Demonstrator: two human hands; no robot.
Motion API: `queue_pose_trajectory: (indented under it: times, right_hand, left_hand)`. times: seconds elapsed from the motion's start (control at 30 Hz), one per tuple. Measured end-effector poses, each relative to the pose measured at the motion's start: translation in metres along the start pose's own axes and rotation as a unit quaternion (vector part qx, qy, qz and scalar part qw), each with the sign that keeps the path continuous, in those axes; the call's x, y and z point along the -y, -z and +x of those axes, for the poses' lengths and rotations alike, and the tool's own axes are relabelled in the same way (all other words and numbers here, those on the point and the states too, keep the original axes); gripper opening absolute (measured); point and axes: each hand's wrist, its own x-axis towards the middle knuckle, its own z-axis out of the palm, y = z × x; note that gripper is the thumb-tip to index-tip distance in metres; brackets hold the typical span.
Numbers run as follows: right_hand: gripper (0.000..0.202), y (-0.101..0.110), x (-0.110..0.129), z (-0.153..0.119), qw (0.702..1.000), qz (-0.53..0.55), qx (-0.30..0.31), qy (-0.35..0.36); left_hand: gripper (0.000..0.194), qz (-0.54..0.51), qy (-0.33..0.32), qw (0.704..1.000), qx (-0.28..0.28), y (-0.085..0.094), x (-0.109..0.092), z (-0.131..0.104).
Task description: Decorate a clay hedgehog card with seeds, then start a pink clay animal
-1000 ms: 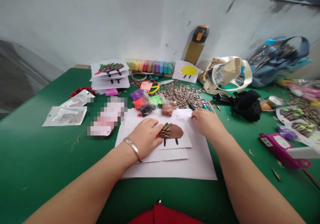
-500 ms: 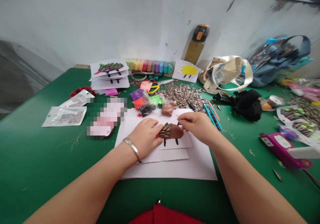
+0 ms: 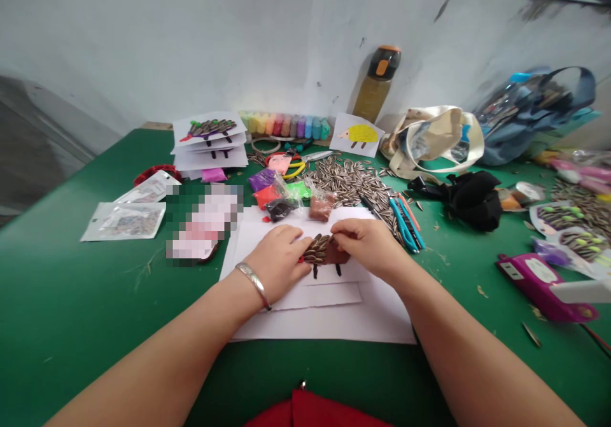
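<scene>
A brown clay animal shape (image 3: 337,253) with black legs lies on white paper, its left part covered by overlapping striped sunflower seeds (image 3: 316,249). My left hand (image 3: 279,260) rests flat on the paper at the left, fingers apart, fingertips beside the seeds and a small red bit. Over the brown clay my right hand (image 3: 365,245) is pinched on a seed (image 3: 333,239), close to the right edge of the seed rows. White sheets (image 3: 324,319) lie beneath both hands. Behind them are bags of coloured clay (image 3: 281,208) and a seed pile (image 3: 347,179).
Stacked pictures (image 3: 210,140), clay tubs (image 3: 286,126) and a bottle (image 3: 377,83) stand along the wall. At left lie silver packets (image 3: 126,221) and a blurred pink item (image 3: 205,223). Cutters (image 3: 405,223), a black item (image 3: 472,201) and a magenta glue gun (image 3: 544,287) are at right.
My right hand has moved slightly left and in over the brown clay, toward the seed rows. My left hand has stayed in place.
</scene>
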Motion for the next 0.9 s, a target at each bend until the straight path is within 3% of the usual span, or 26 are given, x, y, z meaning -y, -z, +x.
queue_pose_trajectory:
  times: [0.9]
  right_hand:
    - [0.016, -0.0044, 0.0021, 0.006, 0.991, -0.118, -0.013, 0.059]
  left_hand:
    - [0.026, -0.008, -0.002, 1.0, -0.009, -0.0007, 0.0004, 0.0007]
